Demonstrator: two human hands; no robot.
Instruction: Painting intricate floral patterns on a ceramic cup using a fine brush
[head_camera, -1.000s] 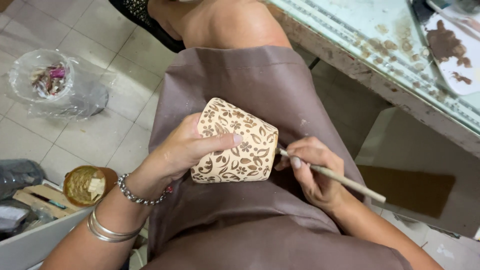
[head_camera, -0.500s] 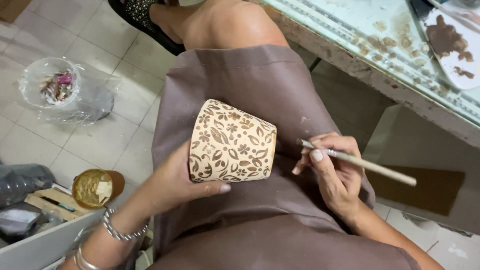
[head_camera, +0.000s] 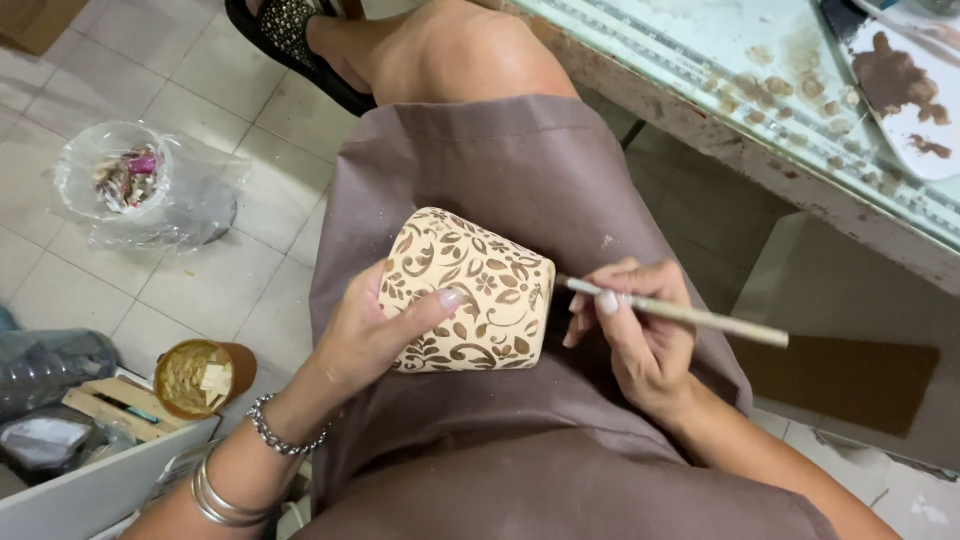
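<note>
My left hand grips a cream clay pot with a brown leaf and flower pattern, lying on its side over my lap, thumb across its wall. My right hand holds a thin wooden stick tool like a pen. The tip of the stick touches the pot's base edge on its right side. A brown apron covers my lap under both hands. Silver bracelets ring my left wrist.
A glass-topped table smeared with brown clay runs along the upper right, with a white palette. On the tiled floor at left sit a clear plastic bag of scraps, a small brown cup and a white box edge.
The pot has been turned and lowered slightly in my left hand, whose thumb is now over its wall. My right hand has brought the stick's tip back against the pot's base edge.
</note>
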